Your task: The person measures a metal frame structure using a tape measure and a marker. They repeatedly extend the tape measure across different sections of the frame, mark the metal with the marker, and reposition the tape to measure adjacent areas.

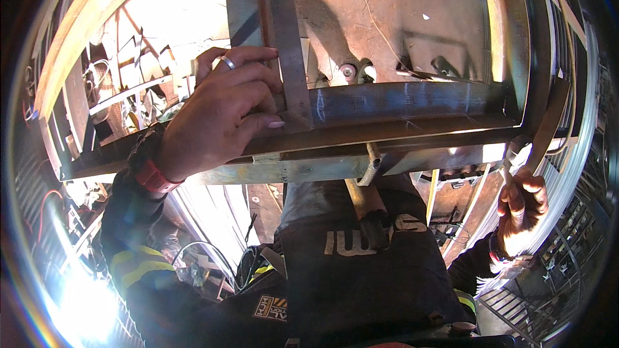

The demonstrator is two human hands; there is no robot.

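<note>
My left hand (225,100), with a ring and a red wristband, grips a flat steel bar (298,51). The bar stands against an upright steel piece (245,9) where it meets a long steel angle (406,100). My fingers wrap over its left edge, and the thumb lies along the base. At the right, my right hand (523,209) is closed around a short tool that looks like a hammer (513,154). Its shiny head is close to the right corner of the steel frame; the palm hides part of the handle.
A short rusty tube (371,164) sticks out below the frame in front of my body. Long pale metal bars (216,209) lie at the lower left. Round pieces (348,72) and a thin cable (366,0) lie on the brown floor beyond. Glaring light covers the lower left.
</note>
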